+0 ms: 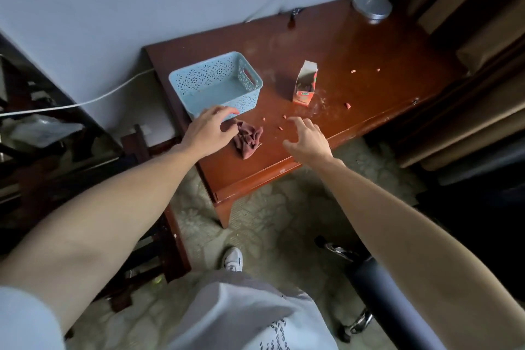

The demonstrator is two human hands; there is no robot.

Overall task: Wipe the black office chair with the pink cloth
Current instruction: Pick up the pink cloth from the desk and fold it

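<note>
The pink cloth (248,138) lies crumpled near the front left corner of the reddish wooden table (355,45). My left hand (208,129) hovers just left of the cloth with fingers spread, holding nothing; whether the fingertips touch it I cannot tell. My right hand (308,139) is open over the table's front edge, right of the cloth and apart from it. The black office chair (389,301) shows at the lower right: a dark padded arm, a caster and chrome base legs; its seat is out of view.
A light blue perforated basket (217,81) stands empty behind the cloth. A torn small carton (305,85) and several pink crumbs (348,105) lie on the table. A silver lamp base (372,4) sits at the back corner. Curtains hang right; dark wooden furniture stands left.
</note>
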